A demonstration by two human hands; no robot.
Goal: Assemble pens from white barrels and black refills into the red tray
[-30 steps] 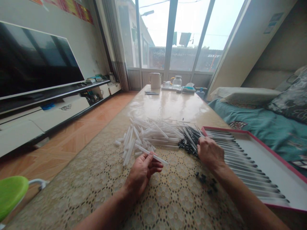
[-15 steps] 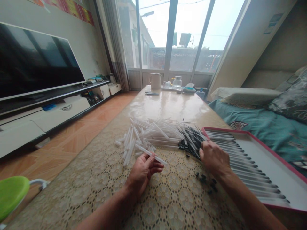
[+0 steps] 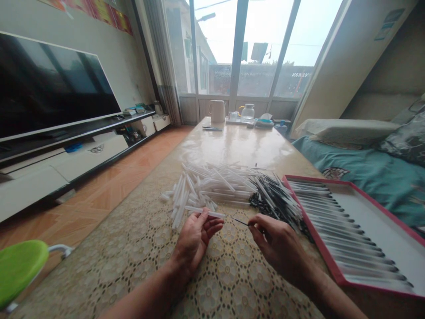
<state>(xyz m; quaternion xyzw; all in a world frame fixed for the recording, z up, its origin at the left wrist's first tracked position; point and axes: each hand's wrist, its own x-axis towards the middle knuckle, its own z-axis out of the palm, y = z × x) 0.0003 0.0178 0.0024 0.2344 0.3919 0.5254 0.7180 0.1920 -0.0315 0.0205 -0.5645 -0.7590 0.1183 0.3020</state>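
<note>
Between the thumb and fingers of my left hand is a whitish translucent pen barrel, lying roughly level. My right hand pinches a thin dark pen refill, whose tip points left at the barrel's near end with a small gap between them. Behind my left hand lies a heap of similar white barrels. A bundle of dark refills lies beyond my right hand, with small black pieces at its left side.
At the right, a pink-rimmed shallow box holds a row of clear pens with black ends. A beige jug, a glass pitcher and a tissue pack stand at the table's far end. A green stool is at the left.
My right hand has come left from the refill bundle with one refill in its fingers. The barrel in my left hand has turned closer to level and shifted slightly left.
</note>
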